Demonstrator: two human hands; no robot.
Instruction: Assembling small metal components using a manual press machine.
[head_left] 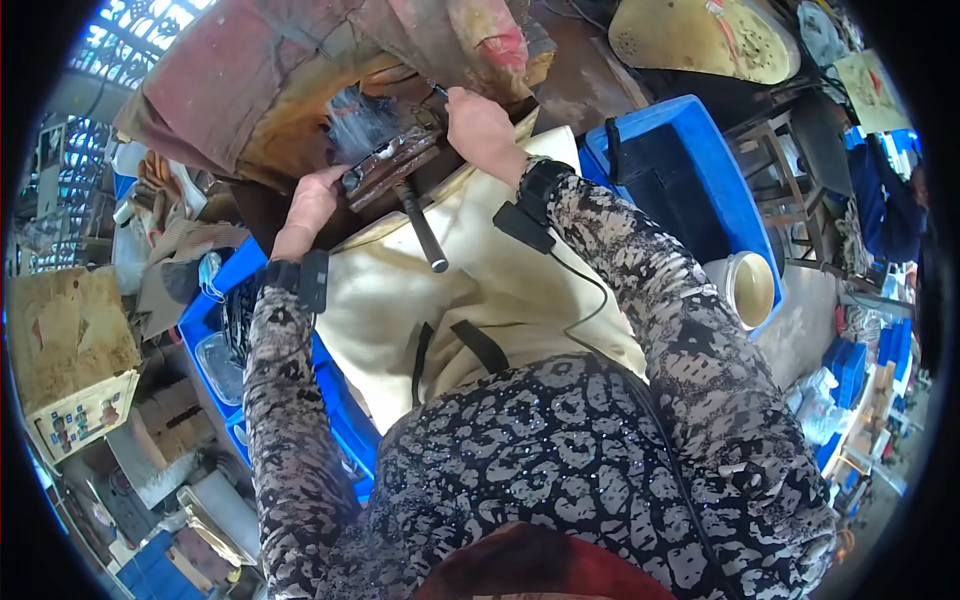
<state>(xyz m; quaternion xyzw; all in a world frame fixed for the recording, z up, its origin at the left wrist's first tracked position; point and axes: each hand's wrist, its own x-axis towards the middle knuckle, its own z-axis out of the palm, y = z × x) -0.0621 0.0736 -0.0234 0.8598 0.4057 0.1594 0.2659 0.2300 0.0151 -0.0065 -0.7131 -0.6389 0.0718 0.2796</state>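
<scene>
My left hand [308,208] is closed, its fingertips at the left end of a small shiny metal piece [384,152]. The piece lies along a rusty brown rest bar [392,178], from which a dark round handle [420,232] sticks out toward me. My right hand [484,132] is closed too, beyond the bar's right end; its fingertips pinch a thin dark thing [437,90] too small to name. Just behind the bar is a blurred blue-grey wheel [364,120], under a stained reddish cloth cover [240,85].
A cream apron or cloth [480,260] covers my lap. Blue bins stand at both sides, the right bin [745,215] with a white bucket [748,288] at its near end. A cable [605,300] runs from my right wrist. At left are a wooden box [75,345] and gloves [155,190].
</scene>
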